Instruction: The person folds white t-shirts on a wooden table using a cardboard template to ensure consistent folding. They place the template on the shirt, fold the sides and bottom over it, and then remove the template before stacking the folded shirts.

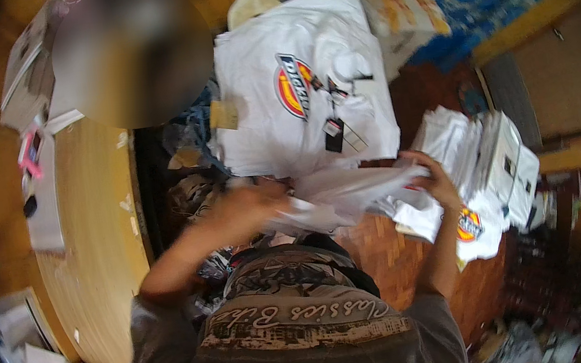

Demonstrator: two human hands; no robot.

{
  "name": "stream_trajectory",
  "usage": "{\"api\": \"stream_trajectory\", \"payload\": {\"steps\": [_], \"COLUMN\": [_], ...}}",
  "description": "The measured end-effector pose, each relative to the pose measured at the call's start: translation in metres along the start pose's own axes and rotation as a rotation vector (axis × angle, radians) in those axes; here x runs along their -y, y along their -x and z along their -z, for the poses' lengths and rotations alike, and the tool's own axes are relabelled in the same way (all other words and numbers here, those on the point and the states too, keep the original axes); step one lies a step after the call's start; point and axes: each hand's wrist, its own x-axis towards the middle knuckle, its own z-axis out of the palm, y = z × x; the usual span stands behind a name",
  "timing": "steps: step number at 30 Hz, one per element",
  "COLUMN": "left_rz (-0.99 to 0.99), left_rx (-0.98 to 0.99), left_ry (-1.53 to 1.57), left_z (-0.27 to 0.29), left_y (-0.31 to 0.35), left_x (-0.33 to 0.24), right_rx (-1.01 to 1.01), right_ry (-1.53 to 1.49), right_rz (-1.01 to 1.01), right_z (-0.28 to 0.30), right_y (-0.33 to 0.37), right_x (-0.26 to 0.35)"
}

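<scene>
In front of my body, a thin, whitish, partly see-through plastic bag (pixel 343 195) is stretched between my hands. My left hand (pixel 258 202) is closed at the bag's left end; motion blurs its fingers. My right hand (pixel 436 180) grips the bag's right edge, with fingers bent around it. Just beyond the bag lies a white T-shirt (pixel 254 131) with a red, yellow and dark chest print, on top of a pile of white shirts. A black hang tag (pixel 334 135) and a pale tag (pixel 354 138) rest on it.
Folded white shirts (pixel 447 131) stand in stacks on the wooden floor (pixel 383 261) at the right. A wooden tabletop (pixel 93 231) runs along the left, holding a pink item (pixel 29 154). Behind the shirt pile is a taped package (pixel 404 9). Plastic wrapping (pixel 514 347) lies lower right.
</scene>
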Motion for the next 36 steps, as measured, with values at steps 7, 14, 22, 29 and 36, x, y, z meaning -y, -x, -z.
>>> {"api": "stream_trajectory", "payload": {"steps": [7,14,22,29,36], "left_rz": [0.795,1.096,1.256,1.626,1.463], "left_rx": [-0.758,-1.472,-1.921,-1.371,-1.68], "left_ry": [0.185,-0.133,-0.516,-0.529,-1.635], "left_z": [0.047,-0.065,-0.137,-0.066,-0.017], "left_y": [0.204,0.339,0.391,0.474,0.535], "left_x": [-0.013,-0.155,-0.369,-0.326,-0.389], "right_rx": [-0.721,-0.298,0.339,0.966,0.42], "right_ry": [0.629,0.609,-0.209,-0.684,-0.668], "right_rz": [0.509,0.606,0.966,0.776,1.295], "right_z": [0.187,0.114,-0.063,-0.333,-0.338], "right_y": [-0.02,-0.187,-0.284,-0.242,-0.293], "right_x": [-0.004,0.194,0.403,0.538,0.651]}}
